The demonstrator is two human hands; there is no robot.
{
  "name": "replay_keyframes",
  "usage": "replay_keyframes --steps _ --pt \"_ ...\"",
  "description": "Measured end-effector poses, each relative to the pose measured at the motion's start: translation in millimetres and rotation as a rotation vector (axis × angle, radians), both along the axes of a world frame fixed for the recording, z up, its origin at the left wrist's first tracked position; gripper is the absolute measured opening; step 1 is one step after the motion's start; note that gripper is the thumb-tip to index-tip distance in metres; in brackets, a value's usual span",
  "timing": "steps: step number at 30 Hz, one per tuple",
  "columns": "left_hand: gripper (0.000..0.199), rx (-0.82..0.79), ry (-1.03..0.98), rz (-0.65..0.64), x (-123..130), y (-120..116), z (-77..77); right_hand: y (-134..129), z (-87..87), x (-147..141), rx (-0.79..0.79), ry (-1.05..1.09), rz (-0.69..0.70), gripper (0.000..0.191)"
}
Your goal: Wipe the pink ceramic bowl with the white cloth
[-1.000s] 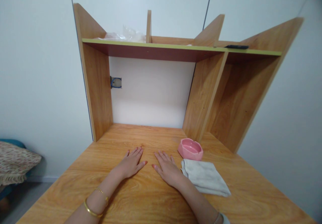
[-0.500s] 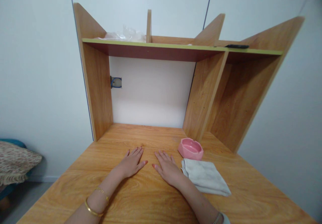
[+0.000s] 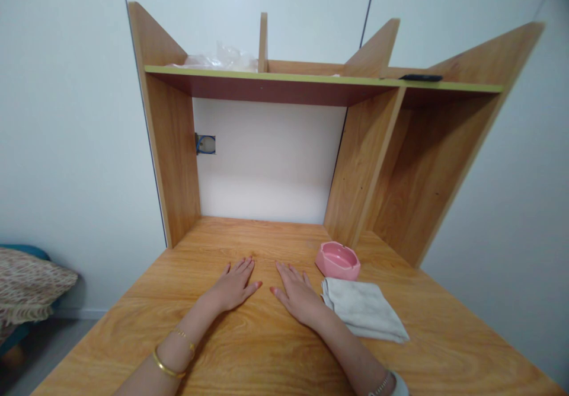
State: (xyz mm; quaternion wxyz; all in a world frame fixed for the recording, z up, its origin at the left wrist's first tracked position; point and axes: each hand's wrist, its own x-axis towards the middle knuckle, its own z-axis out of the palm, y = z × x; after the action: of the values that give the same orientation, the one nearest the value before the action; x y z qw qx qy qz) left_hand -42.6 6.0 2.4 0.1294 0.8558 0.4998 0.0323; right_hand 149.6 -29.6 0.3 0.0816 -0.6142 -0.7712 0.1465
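Palm down on the wooden desk, my left hand lies flat with its thumb stretched out and nothing in it. My right hand also rests flat on the wood, fingers extended, holding nothing; a gap separates the two hands. A folded pale grey cloth lies just right of my right hand and wrist. Behind the cloth stands a pink angular ashtray, its bowl facing up with nothing visible inside.
A wooden shelf unit rises at the back of the desk. Clear plastic and a flat black object lie on its upper shelf. A wall socket opening shows blue wire. A patterned fabric is at the far left.
The view has shifted very slightly. Both hands stay flat on the desk; the fingers of my right hand have moved slightly.
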Motion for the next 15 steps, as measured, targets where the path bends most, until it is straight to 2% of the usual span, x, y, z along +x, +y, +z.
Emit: replay_keyframes --steps 15 --pt "0.074 -0.002 0.020 -0.005 0.7 -1.7 2.9 0.6 -1.2 0.2 0.012 -0.030 0.020 0.061"
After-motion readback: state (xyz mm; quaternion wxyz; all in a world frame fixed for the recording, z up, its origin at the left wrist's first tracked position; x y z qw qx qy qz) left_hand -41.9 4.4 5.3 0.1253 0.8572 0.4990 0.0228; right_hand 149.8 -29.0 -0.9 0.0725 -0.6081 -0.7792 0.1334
